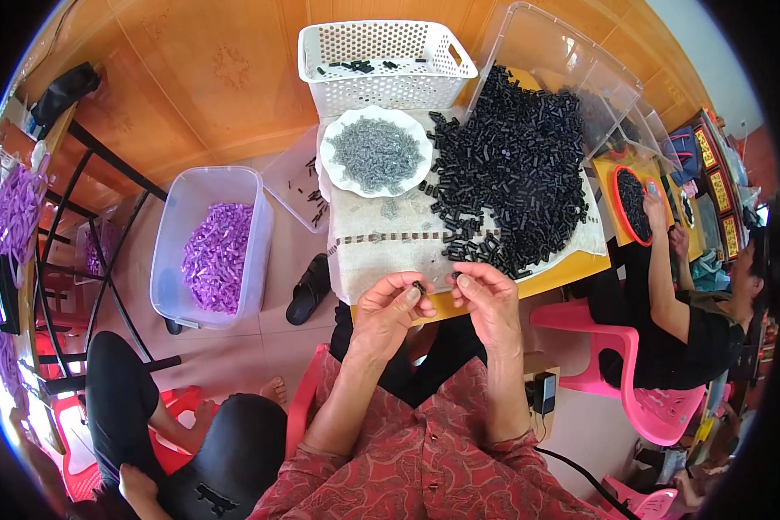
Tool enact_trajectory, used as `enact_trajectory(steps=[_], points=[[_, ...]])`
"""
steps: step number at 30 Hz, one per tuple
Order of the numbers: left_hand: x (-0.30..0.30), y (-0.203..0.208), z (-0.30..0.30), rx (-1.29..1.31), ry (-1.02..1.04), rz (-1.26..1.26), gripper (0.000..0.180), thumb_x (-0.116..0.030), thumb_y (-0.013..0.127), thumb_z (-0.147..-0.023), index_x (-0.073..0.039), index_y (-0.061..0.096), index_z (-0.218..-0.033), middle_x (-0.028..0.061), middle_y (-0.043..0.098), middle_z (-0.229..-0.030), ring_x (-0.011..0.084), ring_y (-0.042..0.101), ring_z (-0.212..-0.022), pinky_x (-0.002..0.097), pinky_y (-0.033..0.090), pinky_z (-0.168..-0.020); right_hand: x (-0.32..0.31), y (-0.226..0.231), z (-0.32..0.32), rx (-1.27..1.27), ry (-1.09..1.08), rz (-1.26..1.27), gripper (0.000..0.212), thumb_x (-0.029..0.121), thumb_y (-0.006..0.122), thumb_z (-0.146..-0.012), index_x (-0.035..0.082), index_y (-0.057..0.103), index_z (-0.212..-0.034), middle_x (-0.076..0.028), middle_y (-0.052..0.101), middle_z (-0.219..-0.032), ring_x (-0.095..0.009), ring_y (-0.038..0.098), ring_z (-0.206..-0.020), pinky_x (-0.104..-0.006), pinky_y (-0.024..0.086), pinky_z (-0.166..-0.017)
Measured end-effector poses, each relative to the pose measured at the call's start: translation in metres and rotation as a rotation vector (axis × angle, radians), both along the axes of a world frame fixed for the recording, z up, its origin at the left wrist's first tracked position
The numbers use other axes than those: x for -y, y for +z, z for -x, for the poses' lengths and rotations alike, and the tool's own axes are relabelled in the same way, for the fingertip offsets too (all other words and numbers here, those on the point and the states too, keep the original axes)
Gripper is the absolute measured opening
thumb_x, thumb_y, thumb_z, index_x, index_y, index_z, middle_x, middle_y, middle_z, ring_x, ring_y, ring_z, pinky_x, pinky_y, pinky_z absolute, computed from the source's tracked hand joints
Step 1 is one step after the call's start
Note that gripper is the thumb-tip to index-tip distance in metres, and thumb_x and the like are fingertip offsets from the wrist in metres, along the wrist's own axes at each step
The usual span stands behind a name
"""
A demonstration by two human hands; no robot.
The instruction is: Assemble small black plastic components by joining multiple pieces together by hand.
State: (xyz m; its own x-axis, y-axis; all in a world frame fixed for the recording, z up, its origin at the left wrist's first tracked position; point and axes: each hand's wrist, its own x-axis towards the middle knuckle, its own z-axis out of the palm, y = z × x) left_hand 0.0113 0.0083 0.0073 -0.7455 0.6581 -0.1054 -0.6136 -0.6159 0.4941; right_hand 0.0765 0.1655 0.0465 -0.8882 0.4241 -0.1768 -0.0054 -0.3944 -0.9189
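My left hand (388, 314) pinches a small black plastic piece (419, 287) between thumb and fingers, just off the table's near edge. Close beside it, my right hand (491, 308) is closed in a pinch, thumb against forefinger. A dark speck shows at its tips, too small to make out. Beyond my right hand a large heap of short black tube-like pieces (516, 165) spreads over the cloth (364, 260). To its left stands a white scalloped plate (328, 165) filled with small clear-grey parts (377, 154).
A white perforated basket (386, 91) with a few black pieces stands at the back, beside a tipped clear bin (572, 43). On the floor at left is a clear tub (166, 260) of purple pieces (217, 260). Seated people flank me; the right one works by a red-rimmed tray (620, 208).
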Motion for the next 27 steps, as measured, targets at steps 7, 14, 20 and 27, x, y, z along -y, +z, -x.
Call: enact_trajectory(steps=[7,14,20,27], points=[[0.000,-0.003,0.001,0.174,-0.006,-0.186,0.022,-0.008,0.055,-0.093,0.000,0.059,-0.113,0.0125,0.062,-0.103,0.0160,0.060,-0.082,0.0317,0.053,-0.076,0.018,0.005,-0.005,0.036,0.031,-0.040,0.019,0.005,0.065,-0.086,-0.002,0.063,-0.103,-0.009,0.066,-0.087,-0.010,0.060,-0.073,-0.0223,0.049,-0.064],[0.001,-0.004,0.001,0.215,0.016,-0.209,0.022,-0.008,0.056,-0.093,-0.001,0.059,-0.113,0.0119,0.063,-0.103,0.0155,0.058,-0.079,0.0309,0.051,-0.074,0.035,0.006,-0.005,-0.007,0.027,-0.044,0.018,0.002,0.066,-0.085,-0.003,0.062,-0.101,-0.008,0.067,-0.087,-0.009,0.061,-0.072,-0.0211,0.048,-0.062],[0.001,-0.005,0.000,0.220,0.006,-0.184,0.022,-0.009,0.056,-0.093,-0.001,0.059,-0.113,0.0109,0.064,-0.101,0.0141,0.059,-0.077,0.0313,0.052,-0.074,0.042,0.008,-0.002,-0.020,0.029,-0.062,0.017,0.000,0.065,-0.085,-0.002,0.062,-0.101,-0.009,0.068,-0.087,-0.011,0.064,-0.074,-0.0208,0.049,-0.063],[-0.001,-0.006,-0.002,0.209,0.008,-0.166,0.022,-0.009,0.056,-0.093,-0.002,0.059,-0.113,0.0105,0.064,-0.100,0.0132,0.059,-0.077,0.0312,0.052,-0.074,0.044,0.007,-0.003,-0.019,-0.007,-0.062,0.016,-0.001,0.065,-0.084,-0.003,0.063,-0.100,-0.011,0.069,-0.089,-0.013,0.066,-0.075,-0.0213,0.050,-0.064]])
